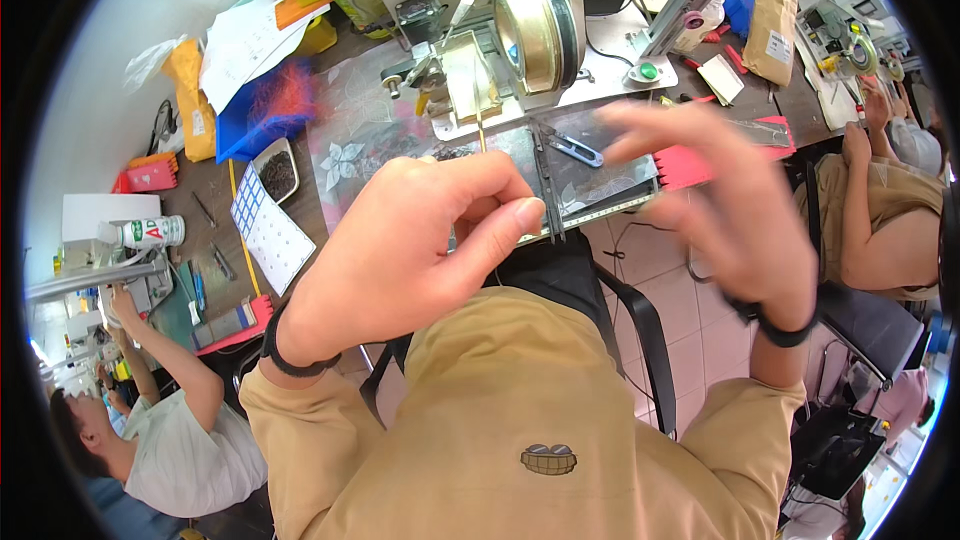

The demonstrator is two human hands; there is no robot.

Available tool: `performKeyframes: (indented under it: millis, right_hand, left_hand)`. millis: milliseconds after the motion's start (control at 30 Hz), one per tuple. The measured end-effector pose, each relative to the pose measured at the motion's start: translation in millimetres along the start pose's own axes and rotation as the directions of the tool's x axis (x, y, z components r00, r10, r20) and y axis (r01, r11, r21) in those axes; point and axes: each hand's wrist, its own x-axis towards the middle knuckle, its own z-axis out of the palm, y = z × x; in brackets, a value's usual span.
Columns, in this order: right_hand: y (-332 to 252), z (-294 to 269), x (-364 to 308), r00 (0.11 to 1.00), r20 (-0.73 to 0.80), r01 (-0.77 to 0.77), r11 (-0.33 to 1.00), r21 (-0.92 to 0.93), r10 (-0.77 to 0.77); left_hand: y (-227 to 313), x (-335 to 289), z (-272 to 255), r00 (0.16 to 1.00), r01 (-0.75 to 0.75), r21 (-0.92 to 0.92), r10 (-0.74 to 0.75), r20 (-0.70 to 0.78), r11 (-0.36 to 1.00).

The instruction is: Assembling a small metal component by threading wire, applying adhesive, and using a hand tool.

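"Hands?"
"The left hand's fingers press together at thumb and forefinger; whether anything's pinched, I can't tell. The blurred right hand's are spread."
"Nearest tool?"
"A flat, blue oblong tool on the dark tabletop, left of the right hand."
"In the way?"
"The left hand hides some tabletop. Beyond stands a round gold-coloured machine drum; leftward, a blue plastic bin of red fibres."

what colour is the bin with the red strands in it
The bin is blue, best seen in the head view.
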Motion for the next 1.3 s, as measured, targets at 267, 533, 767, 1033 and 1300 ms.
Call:
performKeyframes:
  millis: [267, 533, 767, 1033, 1300]
  right_hand:
    - [3, 63, 27, 0.983, 0.114, -0.171, 0.926, 0.336, 0.141]
    - [36, 58, 44, 0.938, -0.333, 0.131, 0.987, 0.094, -0.093]
    - [109, 23, 40, 0.794, -0.523, -0.200, 0.946, 0.254, 0.309]
    - [156, 31, 68, 0.894, -0.221, -0.308, 0.892, 0.332, 0.391]
    - [158, 56, 114, 0.994, -0.016, -0.075, 0.807, 0.585, 0.104]
  left_hand:
    - [-14, 19, -16, 1.000, 0.012, 0.158, -0.017, 0.027, 0.987]
    - [-17, 42, -31, 0.996, -0.084, 0.190, 0.091, -0.026, 0.978]
    - [-24, 45, -51, 0.993, 0.041, 0.155, -0.023, -0.116, 0.987]
    - [-45, 64, -71, 0.916, -0.094, 0.255, 0.184, -0.357, 0.962]
    - [-37, 97, -66, 0.949, -0.071, 0.702, 0.266, -0.172, 0.709]
